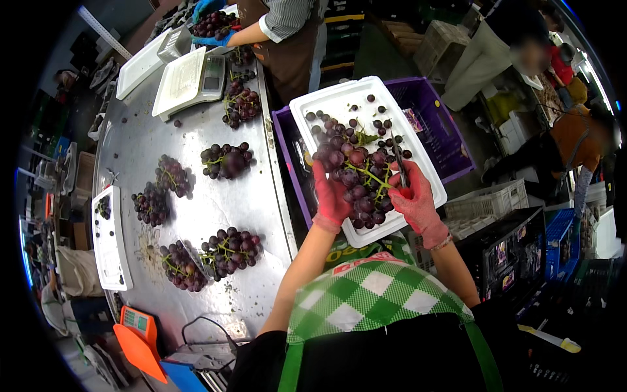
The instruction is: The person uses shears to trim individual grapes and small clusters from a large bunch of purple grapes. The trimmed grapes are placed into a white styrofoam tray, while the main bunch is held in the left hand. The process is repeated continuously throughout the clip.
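Note:
A large bunch of dark red grapes [350,164] with green stems lies over a white foam tray [313,100]. My left hand [330,196], in a red glove, supports the bunch from its left side. Gloved in red as well, my right hand [416,201] grips a pair of scissors [399,159] beside the stems, blades pointing away from me. Whether the right fingers also touch a stem, I cannot tell. Several loose grapes [382,127] are scattered in the tray's far part. Beneath the tray is a purple plastic crate [441,132].
On the left, a metal table [191,215] carries several grape bunches [230,252], a white scale [181,85], an orange scale [139,323] and another foam tray [110,245]. Across from me a person in blue gloves [210,39] handles grapes. Dark crates [504,255] stand to the right.

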`<state>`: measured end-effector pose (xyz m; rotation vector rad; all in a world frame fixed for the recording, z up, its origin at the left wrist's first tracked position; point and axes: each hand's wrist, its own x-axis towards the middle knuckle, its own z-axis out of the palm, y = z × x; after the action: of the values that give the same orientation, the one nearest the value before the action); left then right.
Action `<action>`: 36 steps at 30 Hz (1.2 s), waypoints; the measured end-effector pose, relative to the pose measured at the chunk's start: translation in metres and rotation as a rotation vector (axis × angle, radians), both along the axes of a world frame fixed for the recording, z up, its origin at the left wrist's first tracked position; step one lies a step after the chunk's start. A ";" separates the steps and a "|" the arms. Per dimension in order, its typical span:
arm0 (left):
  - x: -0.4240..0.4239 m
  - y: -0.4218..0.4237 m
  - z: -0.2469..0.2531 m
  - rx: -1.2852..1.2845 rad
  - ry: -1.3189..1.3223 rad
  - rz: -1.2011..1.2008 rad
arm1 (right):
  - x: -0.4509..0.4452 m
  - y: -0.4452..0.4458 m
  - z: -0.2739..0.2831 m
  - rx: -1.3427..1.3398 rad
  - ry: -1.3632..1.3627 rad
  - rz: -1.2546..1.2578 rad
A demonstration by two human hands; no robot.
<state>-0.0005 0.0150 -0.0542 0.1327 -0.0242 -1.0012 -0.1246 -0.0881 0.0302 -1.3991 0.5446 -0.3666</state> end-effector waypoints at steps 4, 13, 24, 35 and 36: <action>0.003 -0.001 0.002 0.107 -0.169 0.123 | -0.004 -0.009 -0.032 -0.256 0.080 0.008; 0.012 0.009 -0.035 0.121 -0.209 0.010 | -0.004 -0.006 -0.073 -0.232 0.185 -0.030; 0.009 0.011 -0.031 0.142 -0.293 -0.151 | -0.014 -0.014 -0.081 0.133 0.106 -0.092; 0.015 0.019 -0.018 0.149 -0.275 -0.228 | -0.040 -0.052 -0.111 0.206 0.176 -0.256; 0.016 0.018 -0.022 0.146 -0.260 -0.222 | -0.040 -0.056 -0.117 0.187 0.201 -0.251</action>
<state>0.0154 0.0330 -0.0758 0.4001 -0.2069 -1.2015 -0.1642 -0.1438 -0.0869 -1.1954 0.9018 -0.3674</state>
